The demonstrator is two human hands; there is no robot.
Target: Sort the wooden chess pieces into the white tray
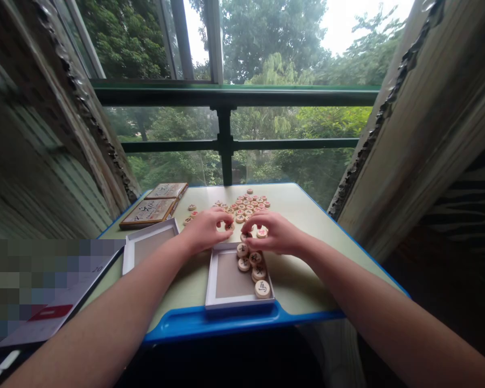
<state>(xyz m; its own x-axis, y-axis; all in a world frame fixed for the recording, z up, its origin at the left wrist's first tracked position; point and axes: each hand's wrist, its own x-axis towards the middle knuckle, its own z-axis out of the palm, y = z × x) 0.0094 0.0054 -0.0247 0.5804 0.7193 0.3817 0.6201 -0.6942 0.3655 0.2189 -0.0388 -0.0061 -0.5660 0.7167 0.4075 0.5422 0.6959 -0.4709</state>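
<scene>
A pile of round wooden chess pieces (246, 206) with red and black characters lies at the far middle of the table (307, 275). A shallow white box (226, 280) sits near the front edge, with several pieces (255, 272) lined along its right side. My left hand (206, 229) rests just beyond the box's far edge, fingers curled in a pinch on a piece (229, 226). My right hand (277, 234) is beside it, fingers curled over pieces (261, 233) at the box's far right corner.
A second white box half (145, 245) lies to the left. Behind it sits a folded wooden-framed board (156, 207). Papers (60, 312) lie at the left edge. The table has a raised blue rim (210, 323). A window railing (226, 140) stands beyond.
</scene>
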